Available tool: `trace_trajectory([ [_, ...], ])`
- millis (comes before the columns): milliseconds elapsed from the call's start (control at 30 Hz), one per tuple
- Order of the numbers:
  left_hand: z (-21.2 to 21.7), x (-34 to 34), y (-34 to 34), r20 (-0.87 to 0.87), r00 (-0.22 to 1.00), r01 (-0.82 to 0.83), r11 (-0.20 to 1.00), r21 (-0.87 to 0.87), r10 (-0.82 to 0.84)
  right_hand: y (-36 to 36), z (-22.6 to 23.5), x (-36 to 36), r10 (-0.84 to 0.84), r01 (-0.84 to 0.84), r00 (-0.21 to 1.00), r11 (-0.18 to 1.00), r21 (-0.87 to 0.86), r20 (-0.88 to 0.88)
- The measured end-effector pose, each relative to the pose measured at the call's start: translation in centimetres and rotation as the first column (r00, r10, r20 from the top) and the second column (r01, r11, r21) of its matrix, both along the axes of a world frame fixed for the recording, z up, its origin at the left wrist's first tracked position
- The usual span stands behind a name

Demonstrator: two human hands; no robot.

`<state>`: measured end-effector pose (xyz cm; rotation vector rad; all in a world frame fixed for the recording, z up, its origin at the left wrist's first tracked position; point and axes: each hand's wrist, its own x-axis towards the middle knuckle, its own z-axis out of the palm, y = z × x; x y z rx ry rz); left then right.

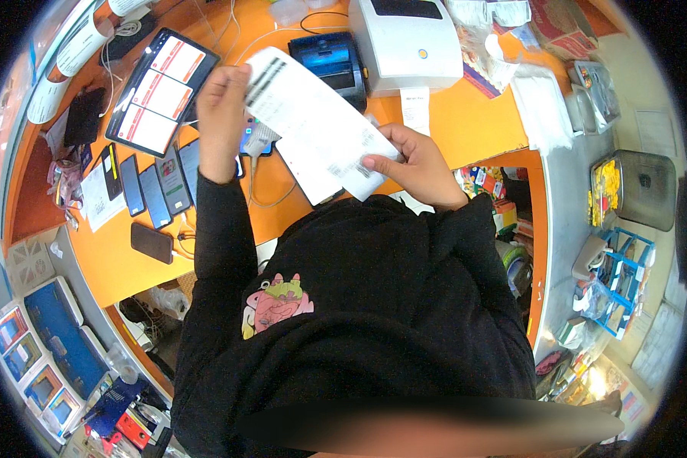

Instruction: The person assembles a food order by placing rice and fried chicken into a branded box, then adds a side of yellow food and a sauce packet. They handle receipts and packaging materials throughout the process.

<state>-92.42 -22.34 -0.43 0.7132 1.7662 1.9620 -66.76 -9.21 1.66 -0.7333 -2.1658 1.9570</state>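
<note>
A long white printed receipt [313,111] is stretched at a slant between my hands, above the orange counter [477,126]. My left hand [223,107] pinches its upper left end, fingers closed. At the lower right end my right hand [418,162] grips it, thumb on top and fingers behind. Beneath the receipt lies another white sheet [304,177], partly covered. A blue and black small printer [328,65] stands just beyond the paper. A larger white printer [406,46] is to its right, with a paper slip [415,111] hanging from its front.
To the left, a tablet [162,91] leans with a lit screen. Several phones, among them a dark one [152,243], and loose cables lie near it. White plastic bags [540,107] sit at the right. An open shelf [504,198] is under the counter; a yellow-filled container [606,191] stands far right.
</note>
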Motion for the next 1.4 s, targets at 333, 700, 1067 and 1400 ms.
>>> trace_trajectory([
  [333, 2.5, 2.4, -1.6, -0.889, 0.453, -0.3, 0.927, -0.225, -0.07, -0.8, -0.7, -1.4, 0.17, -0.181, 0.982, 0.973, 0.145, 0.086],
  [700, -1.9, 7.2, -2.7, -0.076, 0.856, 0.469, 0.83, -0.301, -0.511, -3.3, -2.0, -2.8, 0.134, 0.051, 0.963, 0.761, 0.647, -0.233],
  [1067, -1.1, 1.8, -3.9, -0.112, 0.935, -0.351, 0.922, -0.165, 0.336, -0.9, -5.1, -3.6, -0.084, 0.241, 0.959, 0.743, 0.625, -0.27],
  [1400, -4.4, 6.8, -2.9, 0.829, 0.448, -0.045, 0.917, 0.395, -0.335, -3.1, -6.3, -1.1, 0.171, -0.015, 0.932, 0.899, 0.437, -0.321],
])
